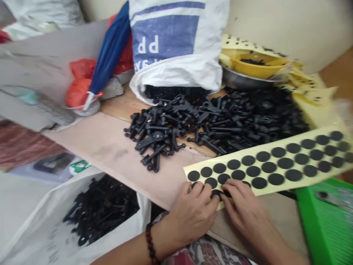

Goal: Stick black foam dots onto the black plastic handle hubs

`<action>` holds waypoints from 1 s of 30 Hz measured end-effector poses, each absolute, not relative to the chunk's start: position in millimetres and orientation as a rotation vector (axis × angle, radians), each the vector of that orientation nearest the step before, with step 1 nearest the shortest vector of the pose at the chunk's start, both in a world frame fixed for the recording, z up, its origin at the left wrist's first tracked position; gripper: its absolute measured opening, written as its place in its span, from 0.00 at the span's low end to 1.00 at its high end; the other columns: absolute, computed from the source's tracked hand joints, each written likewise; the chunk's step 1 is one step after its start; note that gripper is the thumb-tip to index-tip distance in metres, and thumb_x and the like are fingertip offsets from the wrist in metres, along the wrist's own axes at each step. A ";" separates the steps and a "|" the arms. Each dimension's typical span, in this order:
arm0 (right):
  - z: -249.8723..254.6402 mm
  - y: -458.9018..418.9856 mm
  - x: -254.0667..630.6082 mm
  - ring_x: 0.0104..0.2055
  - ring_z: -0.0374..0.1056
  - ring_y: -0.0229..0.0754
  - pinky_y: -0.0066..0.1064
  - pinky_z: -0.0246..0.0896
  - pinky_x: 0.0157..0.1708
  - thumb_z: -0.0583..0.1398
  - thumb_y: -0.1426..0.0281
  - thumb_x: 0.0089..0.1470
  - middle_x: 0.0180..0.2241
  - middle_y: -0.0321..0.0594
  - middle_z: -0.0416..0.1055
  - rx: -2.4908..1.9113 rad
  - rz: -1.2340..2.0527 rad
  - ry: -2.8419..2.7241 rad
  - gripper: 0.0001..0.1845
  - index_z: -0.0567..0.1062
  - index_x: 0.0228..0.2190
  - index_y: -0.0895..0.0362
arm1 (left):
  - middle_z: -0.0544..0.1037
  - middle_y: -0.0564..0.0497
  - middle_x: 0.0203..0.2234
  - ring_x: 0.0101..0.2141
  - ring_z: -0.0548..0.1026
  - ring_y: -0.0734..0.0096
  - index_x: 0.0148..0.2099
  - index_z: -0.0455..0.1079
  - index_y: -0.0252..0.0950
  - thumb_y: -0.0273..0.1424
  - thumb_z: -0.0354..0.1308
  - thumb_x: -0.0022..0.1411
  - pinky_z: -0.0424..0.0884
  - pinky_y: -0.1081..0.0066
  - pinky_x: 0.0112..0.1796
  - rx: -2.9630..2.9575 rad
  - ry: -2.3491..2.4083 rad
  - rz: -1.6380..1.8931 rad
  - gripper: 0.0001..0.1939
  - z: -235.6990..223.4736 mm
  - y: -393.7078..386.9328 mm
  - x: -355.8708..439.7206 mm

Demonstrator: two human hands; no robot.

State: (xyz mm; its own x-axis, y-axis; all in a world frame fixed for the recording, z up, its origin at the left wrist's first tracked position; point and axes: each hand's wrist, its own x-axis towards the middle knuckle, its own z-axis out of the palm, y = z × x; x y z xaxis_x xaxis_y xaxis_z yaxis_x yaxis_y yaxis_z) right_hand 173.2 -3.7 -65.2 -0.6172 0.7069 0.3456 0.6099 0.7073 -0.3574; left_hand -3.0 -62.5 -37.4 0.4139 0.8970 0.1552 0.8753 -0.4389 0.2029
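A pale yellow backing sheet (205,180) carries rows of black round stickers (259,183) and slants across the front of the table. Over its near left corner curl the fingers of my left hand (194,208), closed on the sheet's edge. My right hand (245,206) is just beside it, thumb and forefinger pinched at a black round sticker (227,192) in the nearest row. The two hands' fingertips almost meet there. Whether that sticker is lifted from the backing I cannot tell.
Behind the sheet lies a heap of black plastic parts (231,125), spilling from a white woven sack (179,68). More parts fill a white bag (104,209) at lower left. A yellow bowl (257,68), a blue umbrella (110,51) and a green plastic tray (317,221) stand around.
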 end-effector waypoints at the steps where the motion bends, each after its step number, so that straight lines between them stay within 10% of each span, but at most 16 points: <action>1: -63.3 -2.6 171.2 0.40 0.65 0.51 0.43 0.64 0.40 0.50 0.76 0.59 0.40 0.50 0.67 -1.033 0.289 -2.449 0.08 0.68 0.36 0.57 | 0.69 0.46 0.43 0.44 0.66 0.60 0.49 0.66 0.35 0.33 0.48 0.67 0.61 0.60 0.42 2.554 1.625 0.381 0.12 -39.7 -61.1 -2.9; 20: -29.0 -4.5 174.6 0.38 0.66 0.45 0.36 0.63 0.39 0.48 0.71 0.62 0.34 0.41 0.69 -1.122 1.202 -2.332 0.10 0.64 0.29 0.53 | 0.71 0.40 0.45 0.46 0.67 0.57 0.47 0.67 0.34 0.20 0.47 0.61 0.68 0.59 0.45 2.554 1.698 0.865 0.14 -30.8 -65.5 -49.4; 30: -34.1 3.0 178.8 0.40 0.70 0.46 0.32 0.65 0.41 0.52 0.67 0.60 0.36 0.42 0.73 -1.118 1.389 -2.208 0.08 0.68 0.29 0.54 | 0.77 0.45 0.32 0.35 0.74 0.57 0.43 0.71 0.34 0.32 0.48 0.65 0.71 0.60 0.37 2.201 2.401 0.659 0.12 -31.2 -32.1 -140.4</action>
